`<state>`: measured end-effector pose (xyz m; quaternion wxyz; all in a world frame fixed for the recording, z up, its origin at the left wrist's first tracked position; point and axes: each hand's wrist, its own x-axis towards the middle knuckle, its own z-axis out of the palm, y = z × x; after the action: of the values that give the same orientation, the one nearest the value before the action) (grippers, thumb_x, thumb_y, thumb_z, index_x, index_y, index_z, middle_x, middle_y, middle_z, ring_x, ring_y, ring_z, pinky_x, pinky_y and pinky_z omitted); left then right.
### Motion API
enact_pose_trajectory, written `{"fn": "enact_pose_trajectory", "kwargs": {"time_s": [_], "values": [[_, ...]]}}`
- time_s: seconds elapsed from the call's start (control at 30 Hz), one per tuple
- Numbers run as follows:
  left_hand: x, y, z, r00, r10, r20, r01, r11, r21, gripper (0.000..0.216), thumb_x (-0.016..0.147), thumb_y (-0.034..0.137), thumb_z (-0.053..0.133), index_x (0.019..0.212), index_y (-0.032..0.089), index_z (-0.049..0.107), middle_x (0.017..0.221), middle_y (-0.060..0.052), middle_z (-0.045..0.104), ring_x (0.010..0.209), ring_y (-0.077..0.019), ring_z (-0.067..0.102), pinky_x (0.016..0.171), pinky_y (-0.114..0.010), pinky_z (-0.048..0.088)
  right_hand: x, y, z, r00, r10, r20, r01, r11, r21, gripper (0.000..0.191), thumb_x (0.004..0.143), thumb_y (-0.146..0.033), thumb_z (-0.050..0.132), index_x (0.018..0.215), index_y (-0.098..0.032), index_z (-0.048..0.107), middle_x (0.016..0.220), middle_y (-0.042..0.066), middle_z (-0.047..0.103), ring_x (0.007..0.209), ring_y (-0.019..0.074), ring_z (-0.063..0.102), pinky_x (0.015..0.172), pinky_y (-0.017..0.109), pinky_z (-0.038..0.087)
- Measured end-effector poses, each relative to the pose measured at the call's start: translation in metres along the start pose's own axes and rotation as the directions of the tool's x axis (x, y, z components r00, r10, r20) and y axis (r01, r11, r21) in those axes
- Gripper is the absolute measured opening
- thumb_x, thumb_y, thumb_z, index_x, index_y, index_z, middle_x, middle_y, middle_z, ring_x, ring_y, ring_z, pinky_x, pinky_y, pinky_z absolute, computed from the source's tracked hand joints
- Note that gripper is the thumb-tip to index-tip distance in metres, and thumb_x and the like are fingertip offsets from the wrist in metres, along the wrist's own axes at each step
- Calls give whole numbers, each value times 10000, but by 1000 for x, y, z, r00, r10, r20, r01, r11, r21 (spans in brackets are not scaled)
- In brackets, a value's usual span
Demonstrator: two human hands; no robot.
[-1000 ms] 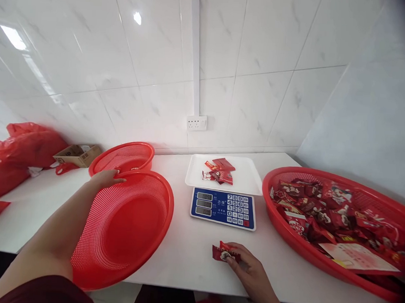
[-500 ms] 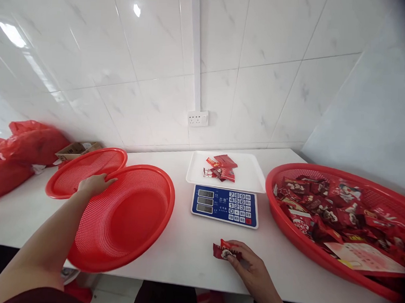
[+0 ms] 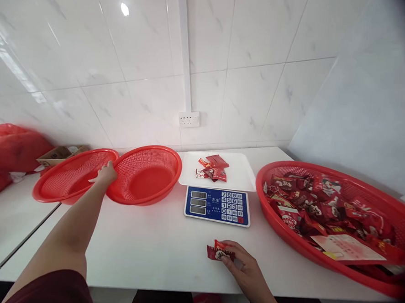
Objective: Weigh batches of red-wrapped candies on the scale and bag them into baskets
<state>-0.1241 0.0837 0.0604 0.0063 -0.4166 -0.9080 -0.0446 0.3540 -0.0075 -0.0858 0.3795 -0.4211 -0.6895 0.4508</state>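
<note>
My right hand (image 3: 242, 262), above the front of the white table (image 3: 141, 253), pinches a couple of small wrapped snack packets (image 3: 219, 252), one dark red and one brighter red. My left hand (image 3: 105, 175) reaches to where two red plastic baskets meet. Its thumb and fingers are spread over the edge of the left basket (image 3: 45, 190), close to the rim of the middle basket (image 3: 178, 168). Several red packets (image 3: 217, 168) lie on the white tray of a digital scale (image 3: 219, 206). The scale's small display digits are hard to read.
At the right, a big red basket (image 3: 267, 210) holds many wrapped snack packets, with a printed card (image 3: 347, 249) on top. Red plastic bags (image 3: 13, 151) and a cardboard box (image 3: 60, 154) sit at the far left. A socket (image 3: 189, 119) is on the wall.
The middle basket has moved back toward the wall, away from the table's front edge. My left hand's fingers have spread. My right hand keeps the packets, and the view has turned slightly right.
</note>
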Motion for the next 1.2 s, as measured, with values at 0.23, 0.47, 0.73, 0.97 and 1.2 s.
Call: {"fn": "enact_pose_trajectory", "kwargs": {"time_s": [0.23,0.47,0.73,0.97,1.2], "values": [[1,25,-7,986,-164,-35,157,978,-137,519,760,154,463,1267,85,373,1328,-281,330,1211,-498,255,765,-663,344,0,-1,-1,1000,28,12,-28,999,-29,268,783,-429,545,883,-232,696,1054,76,613,1003,209,568,873,310,469],[-34,107,-13,931,310,-190,-351,905,-241,450,844,178,360,1293,141,368,1410,-143,280,1320,-304,180,1011,-497,284,4,-10,-3,998,34,49,-33,999,-24,272,793,-432,523,871,-240,699,1039,82,619,985,202,576,844,300,489],[-109,233,29,424,902,-81,-863,375,-339,383,776,193,521,1150,265,564,1243,-13,527,1163,-179,453,980,-260,367,3,-6,1,999,37,-16,-37,999,-1,262,775,-430,558,884,-233,692,1034,83,618,979,206,577,857,306,479],[-101,256,43,414,904,-107,-849,341,-404,319,760,160,528,1050,226,644,1068,-57,609,935,-194,586,855,-286,456,2,-6,4,999,13,-45,-12,1000,14,266,772,-441,559,866,-231,694,1019,79,624,931,209,590,811,305,495],[-97,249,46,553,810,-195,-786,429,-445,271,858,266,443,1023,229,655,993,-21,662,883,-165,598,792,-246,463,2,-5,6,999,11,-53,-10,1000,19,298,778,-471,539,856,-230,695,1011,75,622,936,210,587,798,293,486]]}}
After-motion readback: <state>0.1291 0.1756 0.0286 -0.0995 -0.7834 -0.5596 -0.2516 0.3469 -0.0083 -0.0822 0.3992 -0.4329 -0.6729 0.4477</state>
